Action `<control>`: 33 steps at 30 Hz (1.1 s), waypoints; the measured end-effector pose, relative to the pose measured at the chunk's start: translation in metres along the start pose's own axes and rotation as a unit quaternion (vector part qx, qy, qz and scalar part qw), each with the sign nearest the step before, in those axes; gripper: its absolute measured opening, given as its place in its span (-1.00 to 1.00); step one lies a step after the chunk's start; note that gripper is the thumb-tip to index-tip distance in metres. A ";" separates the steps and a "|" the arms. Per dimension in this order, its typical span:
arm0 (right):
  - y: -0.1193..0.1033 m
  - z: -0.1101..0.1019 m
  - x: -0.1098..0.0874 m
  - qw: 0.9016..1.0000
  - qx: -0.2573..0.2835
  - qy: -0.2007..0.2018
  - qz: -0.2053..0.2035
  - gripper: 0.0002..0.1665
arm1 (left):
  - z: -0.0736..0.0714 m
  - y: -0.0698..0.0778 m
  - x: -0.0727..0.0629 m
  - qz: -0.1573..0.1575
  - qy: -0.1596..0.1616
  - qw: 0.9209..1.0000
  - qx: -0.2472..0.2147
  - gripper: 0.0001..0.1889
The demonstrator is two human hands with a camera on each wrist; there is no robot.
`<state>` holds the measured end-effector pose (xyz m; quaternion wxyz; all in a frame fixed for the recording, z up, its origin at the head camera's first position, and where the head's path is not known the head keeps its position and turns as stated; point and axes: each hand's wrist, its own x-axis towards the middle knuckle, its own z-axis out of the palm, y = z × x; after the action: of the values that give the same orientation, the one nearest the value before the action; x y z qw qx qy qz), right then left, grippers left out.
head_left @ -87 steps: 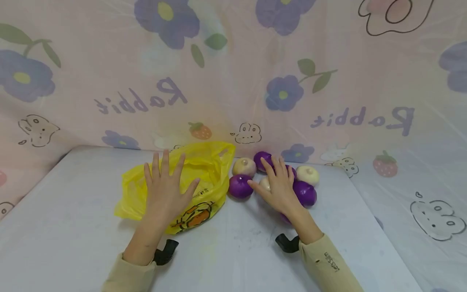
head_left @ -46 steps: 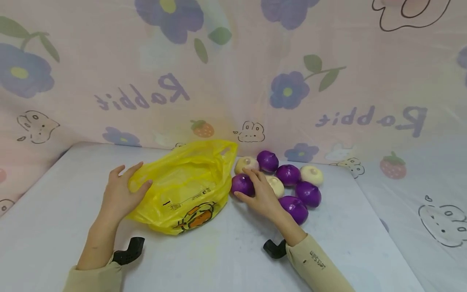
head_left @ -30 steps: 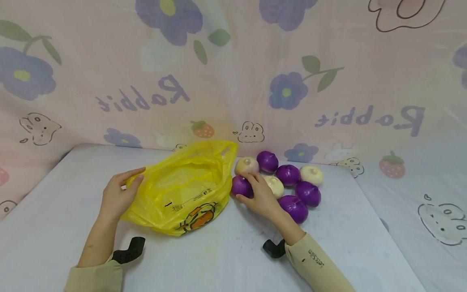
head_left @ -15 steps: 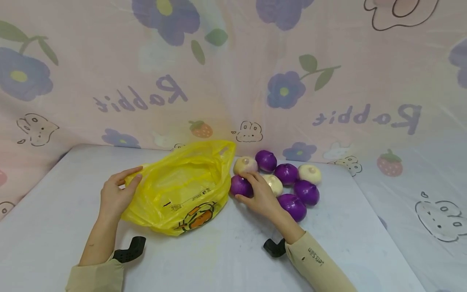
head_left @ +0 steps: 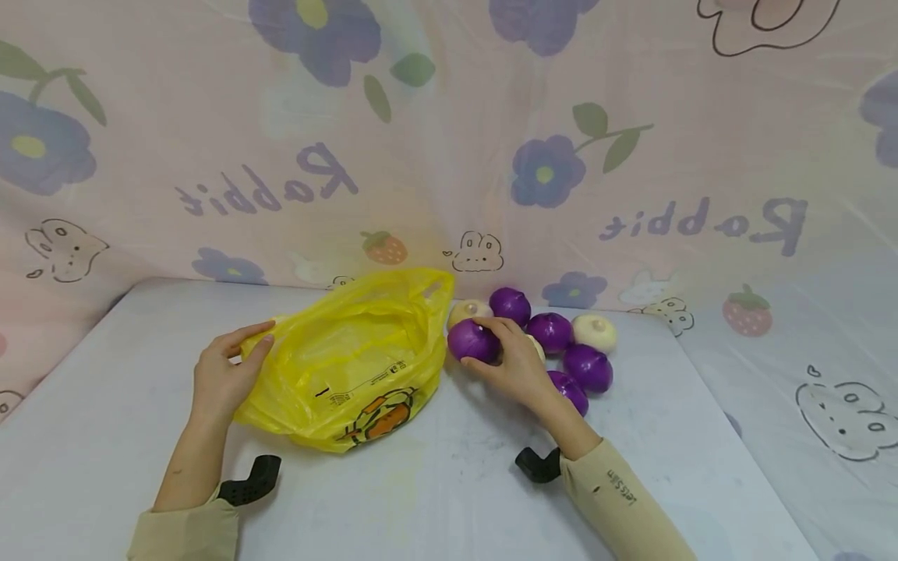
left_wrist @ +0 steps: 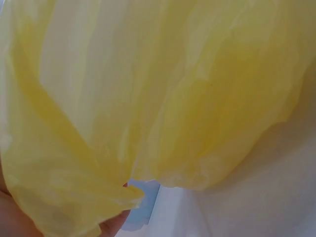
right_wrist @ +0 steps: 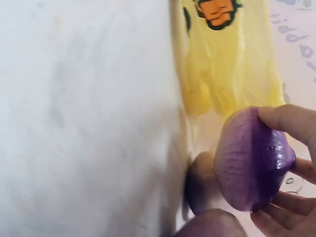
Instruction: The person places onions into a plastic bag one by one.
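Note:
My left hand (head_left: 224,375) pinches the left rim of a yellow plastic bag (head_left: 365,351), whose mouth gapes upward. In the left wrist view the bag (left_wrist: 148,98) covers most of that hand. Between the thumb and fingers of my right hand (head_left: 519,366) is a purple onion (head_left: 471,341), just right of the bag. The right wrist view shows this onion (right_wrist: 252,160) raised off the white table, gripped at its sides. Behind and right of it sit more onions, among them a purple one (head_left: 588,368) and a white one (head_left: 595,333).
Further purple onions (head_left: 510,307) and a pale one (head_left: 468,312) stand close together at the back of the white table (head_left: 435,499). A patterned cloth (head_left: 449,156) hangs behind the table. Black curved pieces (head_left: 252,479) stick out at both wrists.
My left hand has moved from above the bag to its left rim and taken hold. My right hand has gripped the leftmost purple onion and lifted it slightly.

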<state>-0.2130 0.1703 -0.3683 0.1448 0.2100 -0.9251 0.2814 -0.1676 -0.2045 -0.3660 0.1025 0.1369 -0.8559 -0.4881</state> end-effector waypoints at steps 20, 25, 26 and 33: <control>-0.019 -0.038 0.031 0.999 0.027 0.035 -0.031 -0.26 | 0.002 0.003 -0.001 0.010 -0.004 1.000 -0.013 -0.58; -0.032 -0.041 0.042 0.998 0.041 0.028 -0.035 -0.25 | 0.003 0.003 0.000 0.014 0.001 1.000 -0.014 -0.59; -0.034 -0.040 0.044 0.998 0.044 0.026 -0.040 -0.25 | 0.003 0.002 0.000 0.014 0.002 1.000 -0.014 -0.59; -0.048 -0.037 0.057 0.997 0.058 0.011 -0.055 -0.26 | 0.004 0.002 -0.002 0.018 0.003 1.000 -0.014 -0.59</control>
<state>-0.2342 0.1381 -0.2948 0.1581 0.2651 -0.8926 0.3287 -0.1675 -0.1993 -0.3662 0.1158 0.1220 -0.8508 -0.4978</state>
